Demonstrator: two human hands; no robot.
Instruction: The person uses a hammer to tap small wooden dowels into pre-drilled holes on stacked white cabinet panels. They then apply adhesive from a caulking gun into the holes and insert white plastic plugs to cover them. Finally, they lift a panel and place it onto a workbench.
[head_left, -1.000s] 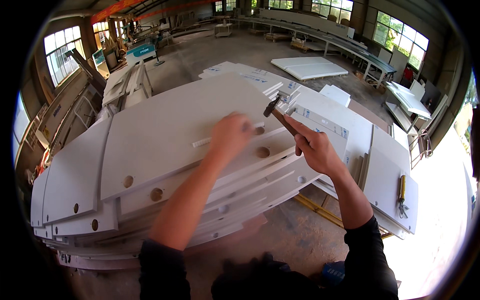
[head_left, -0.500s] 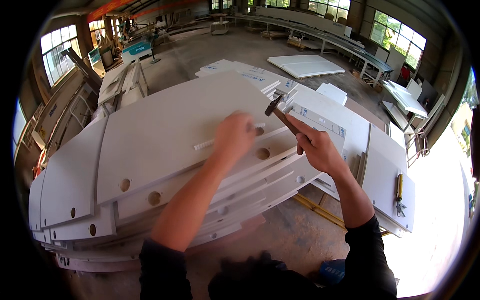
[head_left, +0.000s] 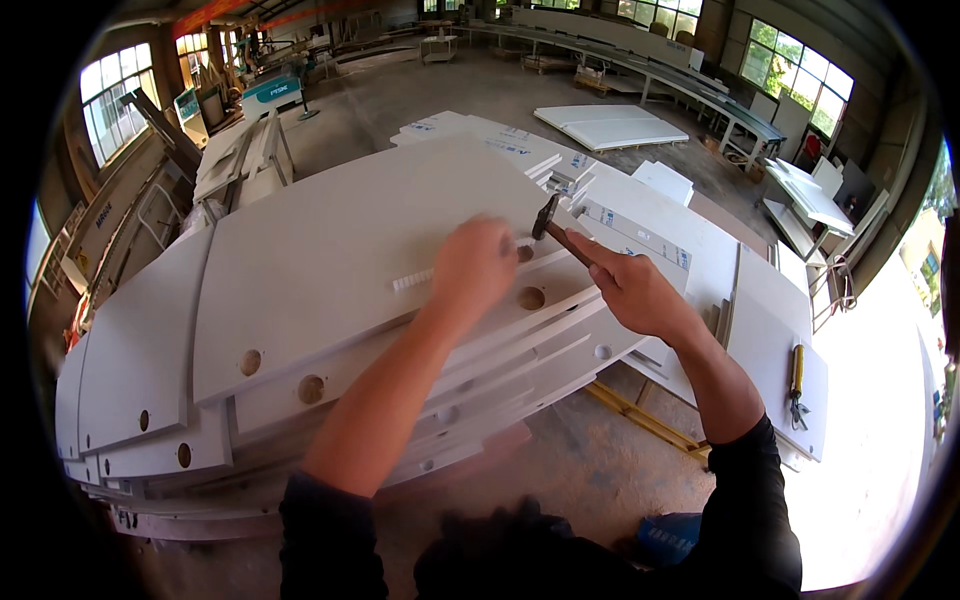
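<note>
My right hand grips a hammer by its wooden handle. Its dark head is above the panel, just right of my left hand. That hand is closed near a round hole by the edge of the top white panel; whatever its fingers hold is hidden. A ribbed white strip lies on the panel and runs under my left hand, its other end showing beside the hammer head. More round holes line the edges of the panels below.
Staggered white panels are stacked at left. On the right-hand panel lies a yellow-handled tool. A yellow metal frame shows beneath, and a blue bag is on the floor. A long conveyor table runs behind.
The hammer head has swung more upright and slightly lower, close to my left hand. My left hand has shifted slightly to the right along the panel edge.
</note>
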